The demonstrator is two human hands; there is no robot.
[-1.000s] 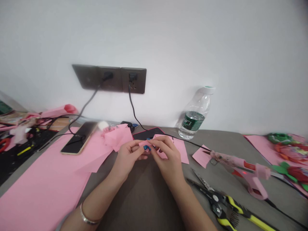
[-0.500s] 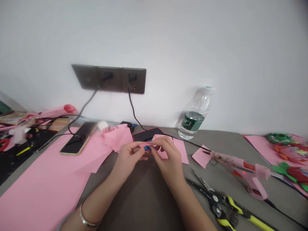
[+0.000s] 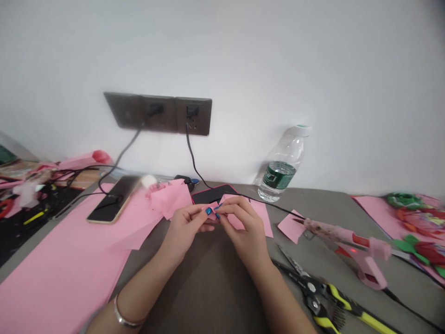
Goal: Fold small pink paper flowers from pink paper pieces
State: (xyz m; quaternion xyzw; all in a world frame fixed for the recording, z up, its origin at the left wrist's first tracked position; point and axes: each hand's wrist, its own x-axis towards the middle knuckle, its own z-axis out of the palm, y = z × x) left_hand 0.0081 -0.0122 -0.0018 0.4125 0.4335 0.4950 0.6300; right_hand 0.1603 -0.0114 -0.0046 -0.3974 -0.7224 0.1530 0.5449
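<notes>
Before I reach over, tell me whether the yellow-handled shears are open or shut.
The yellow-handled shears are open: their two blades spread apart in a V, and the yellow handles splay apart.

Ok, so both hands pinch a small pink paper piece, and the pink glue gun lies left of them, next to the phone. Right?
Not quite: the head view shows the pink glue gun to the right of the hands, away from the phone. The left hand and right hand do pinch the small pink paper piece.
</notes>
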